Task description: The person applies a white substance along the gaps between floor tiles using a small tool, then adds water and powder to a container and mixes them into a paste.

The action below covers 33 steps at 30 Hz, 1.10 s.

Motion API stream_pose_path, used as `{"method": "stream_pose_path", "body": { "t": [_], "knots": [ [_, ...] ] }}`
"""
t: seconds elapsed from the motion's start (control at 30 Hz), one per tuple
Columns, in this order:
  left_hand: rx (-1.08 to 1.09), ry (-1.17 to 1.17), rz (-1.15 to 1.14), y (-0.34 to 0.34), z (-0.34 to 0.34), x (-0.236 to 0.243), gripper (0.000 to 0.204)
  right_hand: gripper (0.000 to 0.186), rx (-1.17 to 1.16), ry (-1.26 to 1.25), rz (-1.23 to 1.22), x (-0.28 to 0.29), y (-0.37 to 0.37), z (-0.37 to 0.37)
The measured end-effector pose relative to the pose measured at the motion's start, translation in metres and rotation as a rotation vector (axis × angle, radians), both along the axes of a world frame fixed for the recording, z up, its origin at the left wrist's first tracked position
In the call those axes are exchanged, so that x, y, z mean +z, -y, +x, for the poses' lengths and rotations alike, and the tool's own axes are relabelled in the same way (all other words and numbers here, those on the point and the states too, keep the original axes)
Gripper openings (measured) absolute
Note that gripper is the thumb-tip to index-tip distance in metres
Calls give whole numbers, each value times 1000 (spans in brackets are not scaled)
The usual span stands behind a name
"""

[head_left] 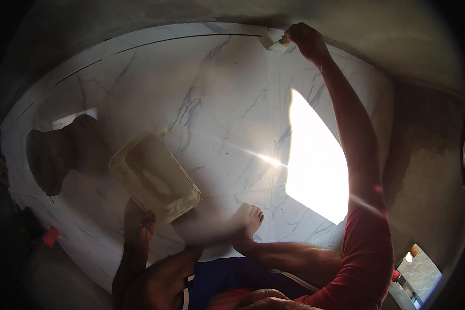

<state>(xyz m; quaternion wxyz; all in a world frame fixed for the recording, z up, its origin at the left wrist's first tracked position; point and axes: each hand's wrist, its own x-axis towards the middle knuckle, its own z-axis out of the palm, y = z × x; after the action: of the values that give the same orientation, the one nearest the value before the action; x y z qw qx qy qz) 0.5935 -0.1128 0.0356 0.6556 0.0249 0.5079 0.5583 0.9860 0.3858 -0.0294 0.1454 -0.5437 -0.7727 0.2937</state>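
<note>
- White marbled tile (pixel 232 98) covers the floor you are crouched over; dark lines run along its far part, near the wall.
- Your right hand (pixel 305 39) is closed on a small, pale flat-bladed tool (pixel 274 44), at the far edge of the tile. The exact kind of tool cannot be confirmed.
- Your right arm is at near full stretch, apparently because that edge lies well apart from your feet.
- Your left hand (pixel 143 223) appears to be gripping the near-left edge of a rectangular cream plastic tub (pixel 139 191). The tub sits ahead of your left knee, probably to keep its contents within easy reach.
- The tub's mouth faces up toward you, with pale residue on its inner wall; whether its base touches the floor cannot be determined.
- A grey, sack-like object (pixel 44 160) stands to the left of the tub, apart from it, seemingly out of your way.
- Bright sunlight falls between your right arm and your bare foot (pixel 250 219), washing out the tile detail there.
</note>
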Motion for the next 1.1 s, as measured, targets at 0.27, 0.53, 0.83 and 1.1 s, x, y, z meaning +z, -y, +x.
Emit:
{"method": "stream_pose_path", "body": {
  "t": [0.27, 0.53, 0.83, 1.1],
  "knots": [
    [-2, -12, -4, 4, 1, 2, 89, 30, -125, 31, 210, 15, 0, -33],
    [-2, -50, 4, 6, -4, 3, 85, 20, -201, -69, 271, 20, 41, -26],
    [-18, -14, -13, 0, 1, 3, 89, 26, -304, 31, 362, 9, 47, -38],
    [-27, -25, 26, 12, -5, -10, 85, 19, -471, -88, 194, -46, 10, 2]
  ]
}}
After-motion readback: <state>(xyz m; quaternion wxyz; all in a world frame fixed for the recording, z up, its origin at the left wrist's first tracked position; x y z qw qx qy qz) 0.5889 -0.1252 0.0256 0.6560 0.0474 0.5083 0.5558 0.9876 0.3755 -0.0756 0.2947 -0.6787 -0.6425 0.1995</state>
